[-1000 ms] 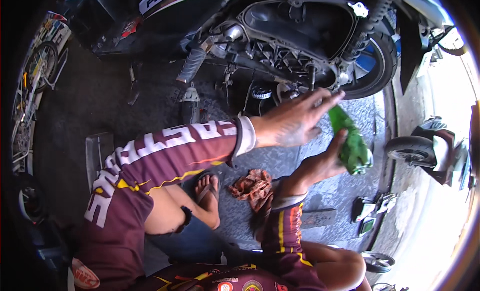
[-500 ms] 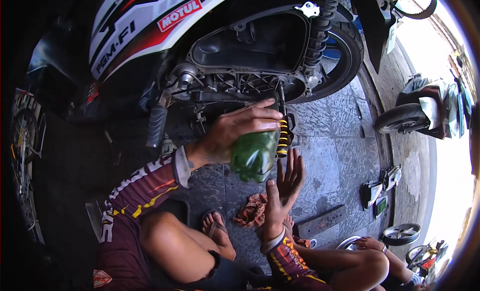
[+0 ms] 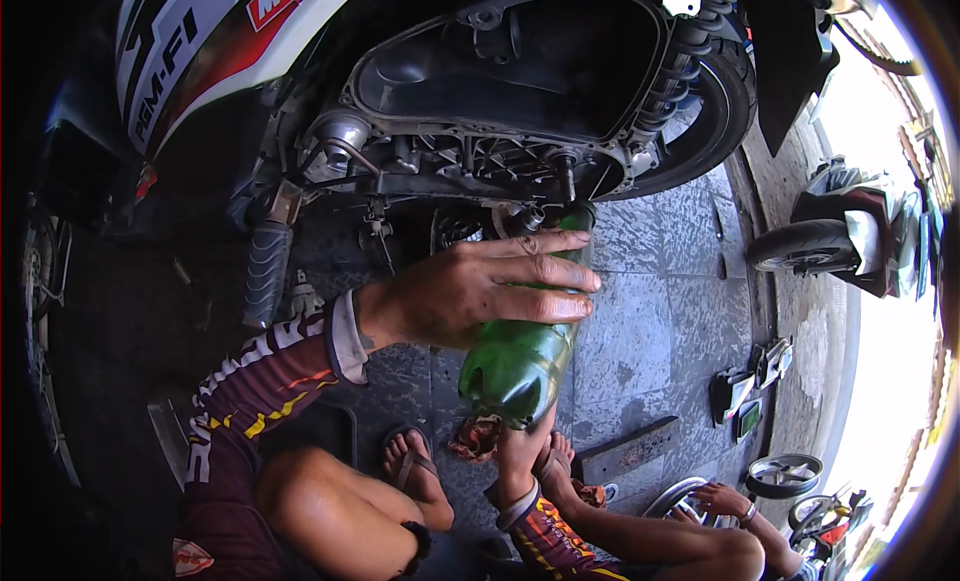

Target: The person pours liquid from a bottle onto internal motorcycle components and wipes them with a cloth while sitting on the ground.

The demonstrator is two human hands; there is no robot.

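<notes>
My left hand point(image 3: 485, 286) is closed around a green plastic bottle point(image 3: 515, 371), fingers wrapped over its upper side. The bottle lies tilted, its base toward me and its narrow neck point(image 3: 578, 218) just below a metal shaft point(image 3: 568, 178) that sticks out of a scooter's opened transmission case point(image 3: 430, 123). My right hand point(image 3: 528, 443) reaches up behind the bottle's base; only the wrist area shows, and its fingers are hidden. A grey rubber footrest point(image 3: 268, 271) juts down from the scooter, left of my left hand.
On the floor lie a reddish rag point(image 3: 475, 439), a dark flat bar point(image 3: 640, 446) and several loose parts point(image 3: 740, 396). A wheel rim point(image 3: 785, 474) lies at lower right, near another person's hand point(image 3: 722, 501). Another scooter point(image 3: 845, 226) stands at the right.
The scooter appears larger and nearer. My right hand, open beside the bottle before, has gone behind it. The tool with the yellow-and-black striped handle below the shaft no longer shows.
</notes>
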